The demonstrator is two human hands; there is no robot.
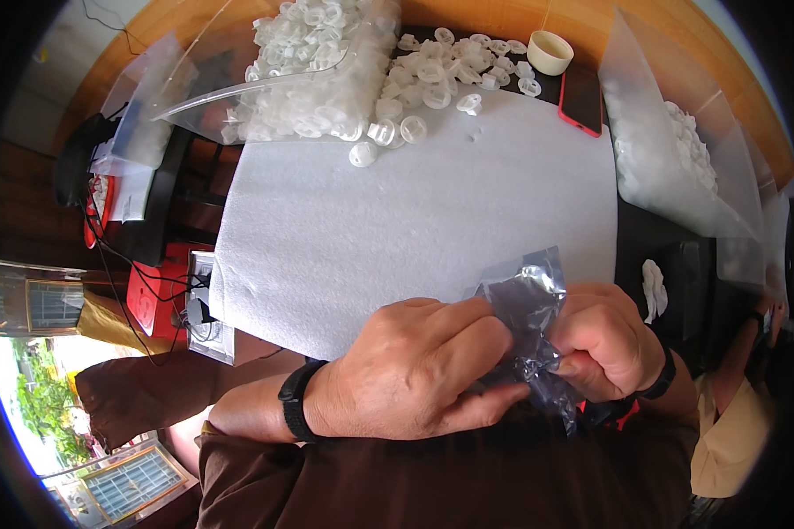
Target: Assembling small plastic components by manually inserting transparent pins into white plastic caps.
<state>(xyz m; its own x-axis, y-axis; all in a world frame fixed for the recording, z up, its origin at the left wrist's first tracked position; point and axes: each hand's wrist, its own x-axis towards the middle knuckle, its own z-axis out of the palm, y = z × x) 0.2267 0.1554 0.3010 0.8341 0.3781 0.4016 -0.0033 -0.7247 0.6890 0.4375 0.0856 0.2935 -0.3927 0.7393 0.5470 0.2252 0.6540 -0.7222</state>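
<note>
Since this silvery pouch (531,309) looks flimsy, pinch its edges

Left hand (419,366): fingers curled closed on one side. Pouch sits between both hands' fingers, probably light, crinkly, slick. Right hand (604,344): fingers pinching the opposite edge tight.

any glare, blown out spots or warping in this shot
Head view: bright glints on the silvery bag; head view: the outdoors, lower left, partly washed out to white; head view: wood panel bowed along the top by the fisheye, corners black.
</note>
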